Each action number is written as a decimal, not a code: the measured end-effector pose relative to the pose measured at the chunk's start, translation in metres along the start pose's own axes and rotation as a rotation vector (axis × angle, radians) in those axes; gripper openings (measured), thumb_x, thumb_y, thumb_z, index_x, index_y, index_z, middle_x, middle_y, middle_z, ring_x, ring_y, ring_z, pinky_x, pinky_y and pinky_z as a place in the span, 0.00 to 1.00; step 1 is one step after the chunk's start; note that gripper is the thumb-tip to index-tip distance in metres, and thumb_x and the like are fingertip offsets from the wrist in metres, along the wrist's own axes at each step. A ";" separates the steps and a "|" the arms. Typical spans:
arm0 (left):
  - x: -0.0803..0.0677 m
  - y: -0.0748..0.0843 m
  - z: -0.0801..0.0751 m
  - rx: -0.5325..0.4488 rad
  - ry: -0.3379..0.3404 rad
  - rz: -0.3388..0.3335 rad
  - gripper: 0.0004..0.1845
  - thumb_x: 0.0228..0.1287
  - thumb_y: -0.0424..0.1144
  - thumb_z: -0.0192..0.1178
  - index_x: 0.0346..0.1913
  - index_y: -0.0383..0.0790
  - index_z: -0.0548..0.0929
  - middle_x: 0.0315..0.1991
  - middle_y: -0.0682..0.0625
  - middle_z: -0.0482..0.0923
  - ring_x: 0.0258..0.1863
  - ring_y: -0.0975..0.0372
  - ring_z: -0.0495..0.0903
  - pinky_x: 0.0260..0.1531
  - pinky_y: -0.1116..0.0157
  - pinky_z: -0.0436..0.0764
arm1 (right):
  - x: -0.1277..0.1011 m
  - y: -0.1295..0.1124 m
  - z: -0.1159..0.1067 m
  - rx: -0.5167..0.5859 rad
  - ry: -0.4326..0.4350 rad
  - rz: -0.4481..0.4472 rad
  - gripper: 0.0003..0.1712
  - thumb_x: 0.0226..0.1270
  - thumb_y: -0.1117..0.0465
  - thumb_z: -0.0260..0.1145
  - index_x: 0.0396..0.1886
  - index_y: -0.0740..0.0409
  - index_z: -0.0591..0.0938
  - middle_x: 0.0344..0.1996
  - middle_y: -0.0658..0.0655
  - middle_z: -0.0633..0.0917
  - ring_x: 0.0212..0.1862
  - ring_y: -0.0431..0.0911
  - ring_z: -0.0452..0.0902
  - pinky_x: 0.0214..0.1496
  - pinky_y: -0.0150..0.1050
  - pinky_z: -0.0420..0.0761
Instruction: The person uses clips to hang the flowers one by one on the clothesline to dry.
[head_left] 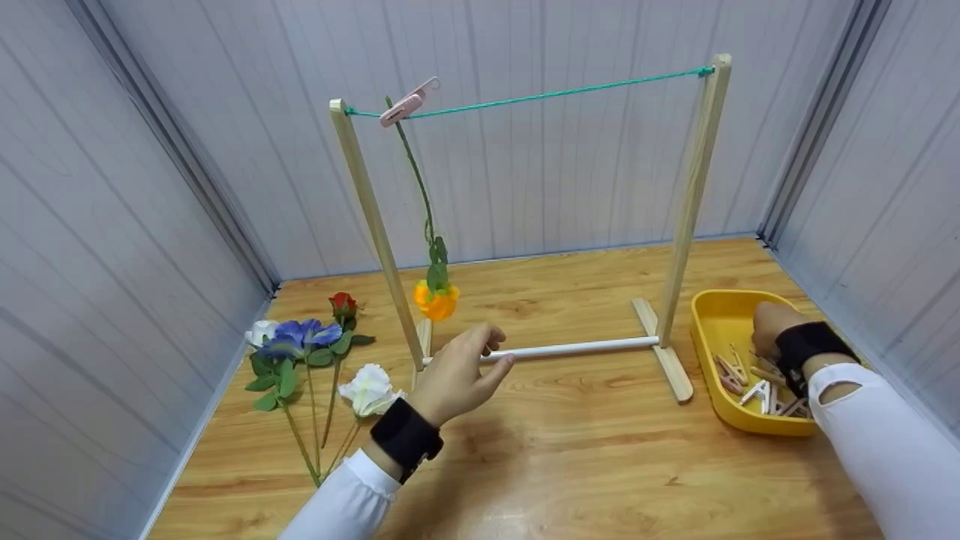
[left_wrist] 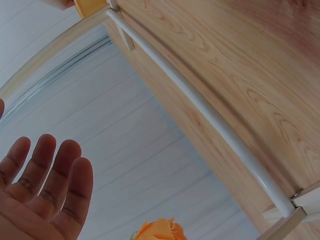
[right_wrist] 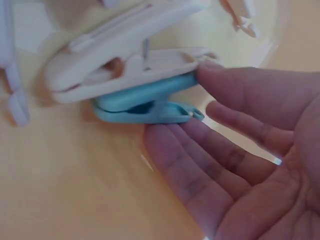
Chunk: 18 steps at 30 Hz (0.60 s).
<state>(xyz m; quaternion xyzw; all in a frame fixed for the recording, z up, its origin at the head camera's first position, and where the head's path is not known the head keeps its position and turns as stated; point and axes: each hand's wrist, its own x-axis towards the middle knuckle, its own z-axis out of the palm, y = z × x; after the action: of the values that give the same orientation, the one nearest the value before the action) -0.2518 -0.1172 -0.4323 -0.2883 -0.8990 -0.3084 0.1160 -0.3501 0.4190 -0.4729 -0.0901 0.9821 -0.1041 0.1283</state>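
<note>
My right hand (head_left: 772, 328) is down in the yellow basket (head_left: 701, 360). In the right wrist view its thumb and fingers pinch a teal clothespin (right_wrist: 145, 102), with a beige clothespin (right_wrist: 125, 60) lying against it on top. Over the white crossbar (head_left: 585, 349) of the wooden stand hovers my left hand (head_left: 457, 379), fingers loosely bent and holding nothing. An orange flower (head_left: 436, 300) hangs head down just beyond it. Its stem is fixed to the green cord (head_left: 540, 96) by a pink clothespin (head_left: 405, 107).
On the left lie a red rose (head_left: 343, 304), a blue flower (head_left: 304, 337), a white flower (head_left: 260, 331) and another white flower (head_left: 370, 391). Several more clothespins (head_left: 757, 394) lie in the basket. The stand's right post (head_left: 697, 202) rises beside the basket; walls enclose the table.
</note>
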 end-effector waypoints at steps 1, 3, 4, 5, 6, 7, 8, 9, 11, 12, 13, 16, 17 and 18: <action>0.000 0.000 0.000 0.004 0.002 0.003 0.15 0.80 0.45 0.65 0.57 0.38 0.82 0.48 0.44 0.87 0.48 0.53 0.87 0.48 0.54 0.88 | -0.002 -0.003 -0.001 0.009 -0.001 0.005 0.15 0.58 0.75 0.60 0.15 0.57 0.73 0.17 0.51 0.73 0.23 0.48 0.66 0.29 0.40 0.70; 0.000 -0.001 0.002 0.004 0.006 0.005 0.14 0.80 0.44 0.65 0.57 0.38 0.82 0.47 0.44 0.87 0.48 0.52 0.88 0.48 0.54 0.88 | -0.006 -0.007 -0.002 0.034 -0.003 0.018 0.14 0.58 0.75 0.60 0.17 0.58 0.74 0.17 0.52 0.73 0.23 0.48 0.67 0.29 0.39 0.69; 0.000 -0.001 0.002 0.001 0.008 0.007 0.14 0.80 0.44 0.65 0.57 0.38 0.82 0.47 0.44 0.87 0.48 0.51 0.88 0.48 0.53 0.88 | -0.006 -0.008 -0.002 0.040 -0.004 0.022 0.13 0.58 0.75 0.61 0.18 0.59 0.75 0.17 0.52 0.73 0.23 0.48 0.67 0.29 0.39 0.69; 0.000 -0.001 0.002 0.001 0.007 0.006 0.14 0.80 0.44 0.65 0.57 0.38 0.82 0.47 0.44 0.87 0.48 0.51 0.88 0.48 0.53 0.88 | -0.006 -0.008 -0.001 0.045 -0.005 0.025 0.12 0.57 0.75 0.62 0.18 0.60 0.75 0.17 0.52 0.74 0.23 0.48 0.67 0.28 0.39 0.69; 0.000 -0.001 0.003 -0.001 0.006 0.006 0.14 0.80 0.44 0.65 0.57 0.38 0.82 0.48 0.44 0.87 0.48 0.51 0.88 0.48 0.53 0.88 | -0.006 -0.008 -0.001 0.043 -0.006 0.023 0.11 0.57 0.75 0.63 0.18 0.61 0.76 0.18 0.53 0.74 0.23 0.48 0.67 0.28 0.39 0.69; 0.000 -0.001 0.003 -0.001 0.004 0.005 0.14 0.80 0.44 0.65 0.57 0.38 0.82 0.48 0.44 0.87 0.48 0.51 0.88 0.49 0.53 0.88 | -0.005 -0.008 0.000 0.044 -0.008 0.023 0.11 0.56 0.75 0.63 0.18 0.61 0.76 0.17 0.53 0.74 0.23 0.48 0.67 0.28 0.39 0.68; -0.001 -0.001 0.003 -0.002 0.002 0.004 0.14 0.80 0.44 0.65 0.57 0.39 0.82 0.48 0.44 0.87 0.48 0.51 0.88 0.49 0.53 0.88 | -0.005 -0.007 0.001 0.044 -0.007 0.020 0.12 0.56 0.75 0.63 0.18 0.60 0.76 0.17 0.53 0.74 0.23 0.48 0.66 0.28 0.38 0.68; -0.001 -0.001 0.003 0.000 -0.001 0.002 0.14 0.80 0.44 0.65 0.57 0.38 0.82 0.48 0.44 0.87 0.48 0.51 0.88 0.49 0.53 0.88 | -0.005 -0.007 0.001 0.046 -0.010 0.017 0.12 0.57 0.75 0.62 0.17 0.60 0.76 0.17 0.53 0.74 0.23 0.48 0.67 0.28 0.38 0.68; -0.001 -0.002 0.004 0.001 -0.004 0.002 0.14 0.81 0.44 0.65 0.57 0.39 0.82 0.48 0.44 0.87 0.48 0.52 0.88 0.49 0.53 0.88 | -0.004 -0.006 0.002 0.062 -0.023 0.022 0.13 0.58 0.75 0.60 0.17 0.59 0.75 0.16 0.52 0.73 0.22 0.47 0.67 0.27 0.37 0.68; -0.001 -0.002 0.004 -0.002 -0.005 0.004 0.14 0.81 0.44 0.65 0.57 0.38 0.82 0.48 0.44 0.87 0.48 0.53 0.88 0.49 0.53 0.88 | -0.004 -0.005 0.002 0.074 -0.031 0.026 0.14 0.58 0.75 0.59 0.17 0.58 0.75 0.16 0.52 0.73 0.22 0.47 0.67 0.26 0.37 0.68; -0.001 -0.002 0.004 -0.004 -0.007 0.003 0.14 0.81 0.44 0.64 0.57 0.38 0.82 0.48 0.44 0.87 0.48 0.53 0.88 0.49 0.53 0.88 | -0.004 -0.005 0.002 0.090 -0.038 0.033 0.14 0.58 0.75 0.59 0.17 0.58 0.74 0.16 0.52 0.72 0.21 0.47 0.67 0.25 0.37 0.68; -0.001 -0.003 0.005 -0.015 -0.012 0.004 0.14 0.81 0.44 0.64 0.57 0.38 0.82 0.48 0.43 0.87 0.48 0.51 0.88 0.49 0.53 0.89 | -0.005 -0.004 0.000 0.131 -0.050 0.057 0.14 0.57 0.75 0.58 0.17 0.56 0.74 0.15 0.51 0.71 0.20 0.46 0.66 0.24 0.37 0.67; -0.001 -0.003 0.005 -0.018 -0.014 0.002 0.14 0.81 0.44 0.64 0.57 0.38 0.82 0.48 0.43 0.87 0.48 0.51 0.88 0.49 0.53 0.89 | -0.005 -0.004 -0.002 0.139 -0.043 0.061 0.14 0.56 0.75 0.58 0.16 0.55 0.72 0.15 0.50 0.69 0.20 0.45 0.64 0.24 0.37 0.66; -0.002 -0.003 0.005 -0.018 -0.016 -0.001 0.14 0.81 0.44 0.64 0.57 0.38 0.82 0.48 0.43 0.87 0.48 0.51 0.88 0.49 0.53 0.89 | -0.005 -0.005 -0.004 0.140 -0.033 0.059 0.15 0.55 0.75 0.58 0.16 0.54 0.71 0.15 0.49 0.67 0.19 0.44 0.61 0.24 0.36 0.64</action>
<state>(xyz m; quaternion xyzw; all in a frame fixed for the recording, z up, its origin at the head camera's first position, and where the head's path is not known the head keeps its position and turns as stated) -0.2526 -0.1170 -0.4383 -0.2916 -0.8971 -0.3144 0.1063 -0.3455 0.4160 -0.4668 -0.0538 0.9725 -0.1670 0.1534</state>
